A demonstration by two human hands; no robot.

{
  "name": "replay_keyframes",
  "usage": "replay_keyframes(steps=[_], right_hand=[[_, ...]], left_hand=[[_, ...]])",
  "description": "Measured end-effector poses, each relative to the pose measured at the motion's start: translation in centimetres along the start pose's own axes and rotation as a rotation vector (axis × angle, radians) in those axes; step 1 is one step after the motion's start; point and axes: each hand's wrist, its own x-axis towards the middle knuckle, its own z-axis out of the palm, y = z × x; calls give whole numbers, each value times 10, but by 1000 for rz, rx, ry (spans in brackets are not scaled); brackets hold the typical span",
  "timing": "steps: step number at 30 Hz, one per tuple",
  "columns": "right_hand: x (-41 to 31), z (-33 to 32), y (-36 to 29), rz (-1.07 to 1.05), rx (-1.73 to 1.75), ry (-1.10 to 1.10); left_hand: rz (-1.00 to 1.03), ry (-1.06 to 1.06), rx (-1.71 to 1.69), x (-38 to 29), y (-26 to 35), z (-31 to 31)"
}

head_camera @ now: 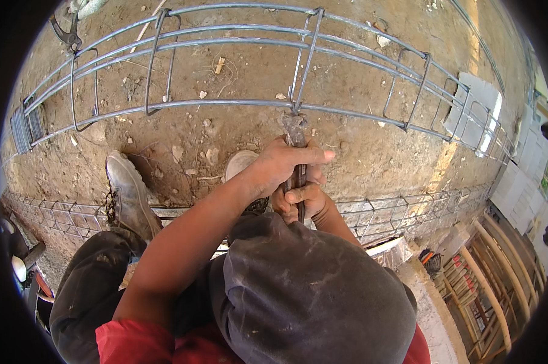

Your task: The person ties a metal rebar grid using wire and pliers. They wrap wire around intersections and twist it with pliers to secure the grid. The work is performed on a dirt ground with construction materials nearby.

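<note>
A rebar cage (228,103) of long steel bars and bent stirrups curves across the upper view. My left hand (278,161) and my right hand (308,200) both grip the handles of dark end-cutting pincers (295,129), the left one closer to the head. The pincers' jaws meet a stirrup corner (295,108) at the cage's near long bar. Whether wire sits between the jaws cannot be seen. Part of the handles is hidden by my fingers. Just below the hands rises my knee (319,291) in dark trousers.
A coil of tie wire (25,125) wraps the cage's left end. Other pincers (68,34) rest against the far bar. A second, narrower cage (387,214) runs behind my boot (128,191). Grey boards (474,107) and wooden pieces (483,291) lie at right.
</note>
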Motion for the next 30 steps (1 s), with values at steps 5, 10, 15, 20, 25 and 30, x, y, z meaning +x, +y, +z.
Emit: replay_keyframes(steps=[5, 10, 15, 20, 25, 30], right_hand=[[-17, 21, 26, -344, -739, 650], [-22, 31, 60, -744, -1437, 1354], [-42, 15, 28, -306, -978, 1014], [-52, 14, 16, -158, -685, 754], [-51, 34, 20, -259, -1146, 1006], [-58, 69, -2, -65, -1020, 867]], left_hand=[[147, 406, 140, 15, -10, 22], [256, 489, 54, 32, -18, 35], [370, 435, 323, 18, -22, 26], [296, 368, 285, 6, -21, 19], [269, 279, 274, 15, -3, 11], [248, 258, 150, 9, 8, 16]])
